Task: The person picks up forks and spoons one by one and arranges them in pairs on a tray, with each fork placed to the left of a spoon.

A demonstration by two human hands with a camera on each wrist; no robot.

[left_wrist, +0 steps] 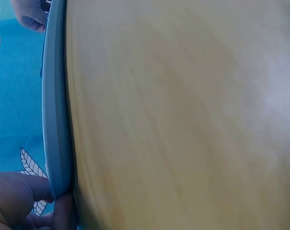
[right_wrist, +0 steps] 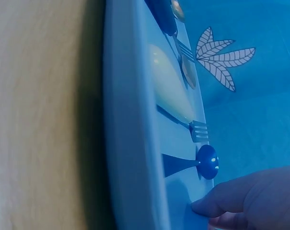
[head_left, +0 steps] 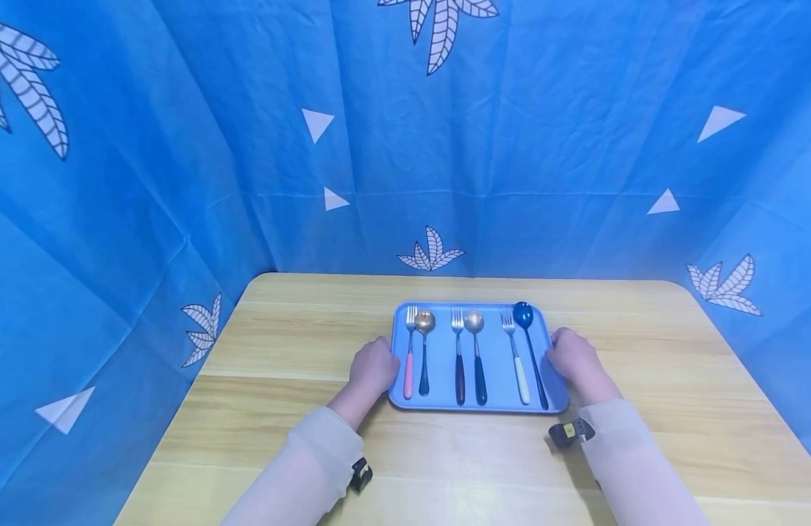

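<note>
A blue rectangular tray (head_left: 440, 365) is held at its two short ends. My left hand (head_left: 375, 364) grips the left end, thumb and fingers (left_wrist: 63, 211) pinching the edge in the left wrist view. At the opposite end my right hand (head_left: 572, 356) grips the tray, its thumb (right_wrist: 209, 206) over the rim. Lying on it, left to right, are a pink-handled fork (head_left: 408, 372), a gold spoon (head_left: 424, 321), a brown-handled fork (head_left: 459, 376), a dark-handled spoon (head_left: 481, 383), a white-handled fork (head_left: 521, 380) and a dark blue spoon (head_left: 523, 315). Whether the tray touches the table is unclear.
Beneath the tray is a light wooden table (head_left: 300, 329) with rounded far corners. A blue curtain (head_left: 543, 146) with white leaves and triangles hangs behind and along both sides. Small black wrist devices (head_left: 563, 435) sit at both cuffs.
</note>
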